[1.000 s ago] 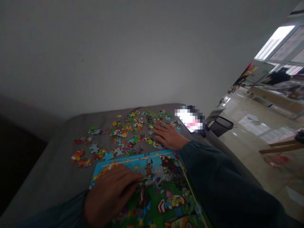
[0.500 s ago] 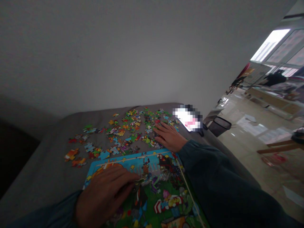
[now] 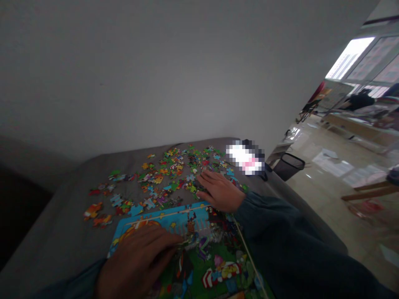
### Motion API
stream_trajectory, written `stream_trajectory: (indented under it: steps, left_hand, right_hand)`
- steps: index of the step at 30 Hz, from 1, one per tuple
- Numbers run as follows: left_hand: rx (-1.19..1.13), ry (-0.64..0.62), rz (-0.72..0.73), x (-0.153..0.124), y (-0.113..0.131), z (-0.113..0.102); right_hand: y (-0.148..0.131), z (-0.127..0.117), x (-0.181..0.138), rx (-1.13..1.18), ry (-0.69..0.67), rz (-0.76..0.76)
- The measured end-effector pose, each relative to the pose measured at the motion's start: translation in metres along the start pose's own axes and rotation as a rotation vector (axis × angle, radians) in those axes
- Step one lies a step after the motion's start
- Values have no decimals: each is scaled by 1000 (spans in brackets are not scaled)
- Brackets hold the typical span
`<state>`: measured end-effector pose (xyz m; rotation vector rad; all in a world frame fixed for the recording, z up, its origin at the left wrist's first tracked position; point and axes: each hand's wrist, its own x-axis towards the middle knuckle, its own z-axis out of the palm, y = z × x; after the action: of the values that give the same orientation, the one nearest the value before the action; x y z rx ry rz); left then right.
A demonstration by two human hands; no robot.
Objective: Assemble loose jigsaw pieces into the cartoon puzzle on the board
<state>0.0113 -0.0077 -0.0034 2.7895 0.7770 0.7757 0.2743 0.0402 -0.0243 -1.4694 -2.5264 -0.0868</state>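
A colourful jigsaw puzzle board [image 3: 215, 253] with a blue top edge lies on a grey table [image 3: 62, 216] in front of me. My left hand [image 3: 137, 257] rests flat on the board's left part, fingertips touching a spot near its middle. My right hand [image 3: 220, 191] lies palm down, fingers spread, on the loose puzzle pieces [image 3: 165, 174] just beyond the board's top right corner. Whether a piece sits under either hand is hidden.
A lit phone screen [image 3: 246, 158], blurred out, lies at the table's far right corner. A black waste bin [image 3: 288, 166] stands on the shiny floor to the right. A bare grey wall rises behind the table. Shelves and desks fill the far right.
My right hand has slid a little back toward the board, over the loose pieces. My left hand stays on the board. The view has shifted slightly.
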Motion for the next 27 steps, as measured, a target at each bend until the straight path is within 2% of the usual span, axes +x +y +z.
stream_trajectory:
  steps: [3,5,7,9,11,13,19,24,27]
  left_hand:
    - [-2,-4,-10,-2,-2,1]
    - [-9,-12,-19,-3,-4,2]
    - [-23,-14,-32,-5,-5,3]
    - [-31,-12,-52,-7,-7,4]
    - [-34,-14,-69,-9,-10,5]
    - [-37,-28,-85,-12,-13,8]
    - [8,-65,-108,-22,-21,14]
    - [45,-59,-74,-23,-23,15]
    - [65,-61,-70,-21,-22,14]
  right_hand:
    - [-2,-2,-2,26,22,-55]
    - [6,-12,-4,51,104,-67]
    - [18,-29,-8,107,280,-18]
    - [29,-47,-14,153,551,102]
    - [38,-62,-20,182,762,200]
    - [42,-68,-24,200,886,249]
    - [42,-60,-28,152,1005,183]
    - [40,-58,-28,145,963,186]
    - [42,-58,-27,149,991,168]
